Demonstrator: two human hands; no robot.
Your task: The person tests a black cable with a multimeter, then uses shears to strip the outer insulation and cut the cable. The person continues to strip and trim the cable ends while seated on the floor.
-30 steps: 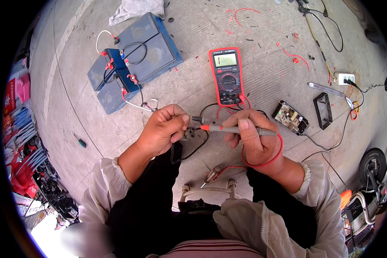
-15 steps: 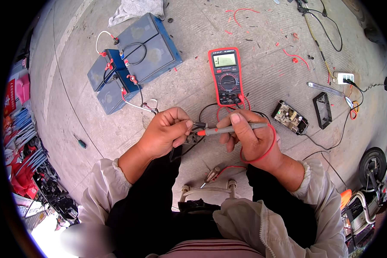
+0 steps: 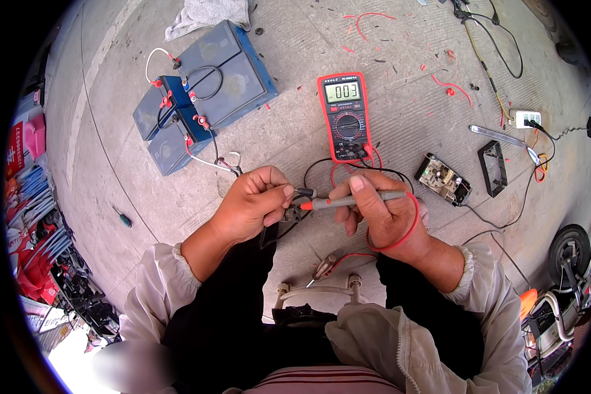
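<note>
My left hand [image 3: 253, 203] is closed in a pinch around a small black cable connector [image 3: 306, 192]. Between the thumb and fingers of my right hand [image 3: 387, 210] is a grey multimeter probe [image 3: 345, 199] with a red collar, its front end pointing left at what my left hand holds. The exact contact is too small to make out. A red lead [image 3: 416, 226] runs from the probe's rear and loops round the hand. Beyond both hands lies a red-and-black multimeter [image 3: 345, 121] with its screen lit and leads plugged in at its lower end.
Blue-sided batteries [image 3: 223, 72] wired together lie at the far left. To the right are an exposed circuit board [image 3: 442, 178], a black case half [image 3: 492, 169], tweezers [image 3: 499, 136], scissors [image 3: 538, 161] and a white socket block [image 3: 526, 119]. A screwdriver [image 3: 123, 217] lies left; pliers [image 3: 324, 268] lie between my legs.
The multimeter's screen now shows a different reading. My hands, the probe and the connector have barely shifted.
</note>
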